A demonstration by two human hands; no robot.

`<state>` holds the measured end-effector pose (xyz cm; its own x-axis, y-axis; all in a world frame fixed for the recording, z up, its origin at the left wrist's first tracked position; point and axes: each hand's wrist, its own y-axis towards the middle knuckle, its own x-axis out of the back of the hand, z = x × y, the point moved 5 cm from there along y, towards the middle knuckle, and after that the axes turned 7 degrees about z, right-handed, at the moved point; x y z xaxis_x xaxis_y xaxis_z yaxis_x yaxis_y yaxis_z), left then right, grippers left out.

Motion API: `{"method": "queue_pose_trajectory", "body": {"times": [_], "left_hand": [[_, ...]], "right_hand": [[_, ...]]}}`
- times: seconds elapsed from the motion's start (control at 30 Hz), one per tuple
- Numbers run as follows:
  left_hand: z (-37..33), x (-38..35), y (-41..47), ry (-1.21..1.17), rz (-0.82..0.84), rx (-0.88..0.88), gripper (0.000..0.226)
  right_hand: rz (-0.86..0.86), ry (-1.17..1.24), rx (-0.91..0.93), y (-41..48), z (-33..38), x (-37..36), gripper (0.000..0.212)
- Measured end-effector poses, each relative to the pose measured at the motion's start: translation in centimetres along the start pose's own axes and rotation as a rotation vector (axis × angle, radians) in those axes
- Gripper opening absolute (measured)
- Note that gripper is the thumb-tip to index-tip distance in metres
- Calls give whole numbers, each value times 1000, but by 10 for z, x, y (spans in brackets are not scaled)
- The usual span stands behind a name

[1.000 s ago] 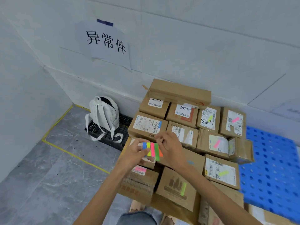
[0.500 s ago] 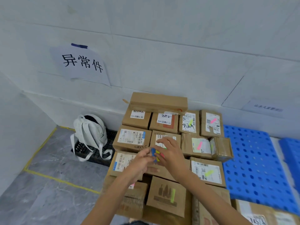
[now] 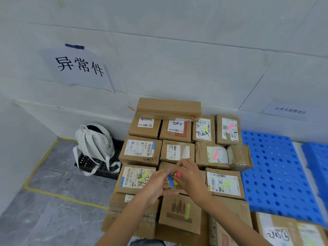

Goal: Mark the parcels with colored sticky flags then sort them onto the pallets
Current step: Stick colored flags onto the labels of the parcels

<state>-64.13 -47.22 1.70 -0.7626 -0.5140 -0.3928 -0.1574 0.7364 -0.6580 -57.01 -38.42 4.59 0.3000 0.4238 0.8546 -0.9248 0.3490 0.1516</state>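
The pad of sticky flags (image 3: pixel 178 175) sits between both hands, above the middle of the stack of parcels (image 3: pixel 179 213). A second ago its coloured strips lay fanned out flat; now a blue flag (image 3: pixel 171 181) stands away from the pink and yellow ones, so a blue one seems to be coming off. The left hand (image 3: pixel 156 187) has its fingers curled under the pad and holds it. The right hand (image 3: pixel 192 176) is closed at the fingertips over the strips and appears to pinch the blue flag, though blur hides the exact grip.

Most likely the next parcel gets blue. Several boxes already carry pink or yellow-green flags, while the parcel with the large white label (image 3: pixel 142 150) and its neighbour (image 3: pixel 174 152) show none.

The view has also swung right since then, showing more of the blue pallet (image 3: pixel 276 174), which is bare where visible. A white backpack (image 3: pixel 95 144) leans against the wall to the left, below a paper sign (image 3: pixel 78 66).
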Motion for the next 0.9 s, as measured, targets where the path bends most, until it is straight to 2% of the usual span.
{"method": "queue_pose_trajectory", "body": {"times": [0.23, 0.33, 0.43, 0.5, 0.6, 0.7, 0.8, 0.9], "left_hand": [[-3, 10, 19, -38, -97, -4, 30], [-8, 20, 26, -92, -203, -57, 26], [-19, 28, 29, -124, -283, -127, 21], [-26, 35, 30, -148, -323, -171, 22], [-34, 49, 32, -152, -381, -204, 22], [-38, 66, 37, -162, -452, -216, 25], [-40, 76, 42, -168, -497, -207, 25], [-41, 81, 45, -149, -518, -203, 25]], "right_hand": [[63, 141, -43, 1, -12, -1, 11], [101, 343, -158, 3, -23, 4, 7], [48, 589, -267, 10, -35, 15, 5], [7, 672, -390, 17, -50, 20, 6], [-23, 631, -537, 30, -82, 21, 5], [65, 543, -659, 46, -113, 7, 6], [190, 448, -651, 66, -128, -13, 13], [287, 371, -635, 82, -134, -31, 9]]}}
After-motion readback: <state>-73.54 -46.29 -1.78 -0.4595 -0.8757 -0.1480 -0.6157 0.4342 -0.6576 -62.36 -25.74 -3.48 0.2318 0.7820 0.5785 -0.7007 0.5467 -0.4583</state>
